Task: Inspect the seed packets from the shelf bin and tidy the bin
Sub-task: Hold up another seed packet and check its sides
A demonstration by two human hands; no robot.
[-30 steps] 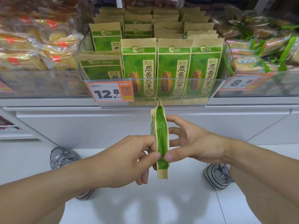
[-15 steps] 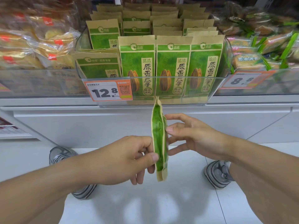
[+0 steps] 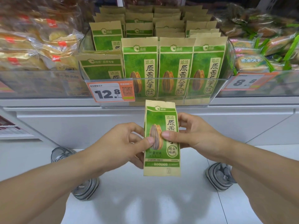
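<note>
A green and tan seed packet (image 3: 162, 152) with a sunflower seed picture is held upright in front of me, its printed face toward the camera, below the shelf. My left hand (image 3: 123, 143) pinches its left edge, thumb on the front. My right hand (image 3: 194, 135) pinches its right side, thumb on the front and fingers behind. The clear plastic shelf bin (image 3: 161, 92) above holds several rows of the same packets (image 3: 175, 68) standing upright; the front left one (image 3: 102, 67) sits lower and leans back.
An orange price tag reading 12.8 (image 3: 111, 92) hangs on the bin's front. Bagged pastries (image 3: 37, 50) fill the shelf to the left and green-wrapped biscuits (image 3: 262, 50) to the right. A white shelf base and white floor lie below, with my two shoes (image 3: 218, 177).
The packet has turned from edge-on to face-on toward me. My right hand went from loosely touching it to pinching it with thumb on the front.
</note>
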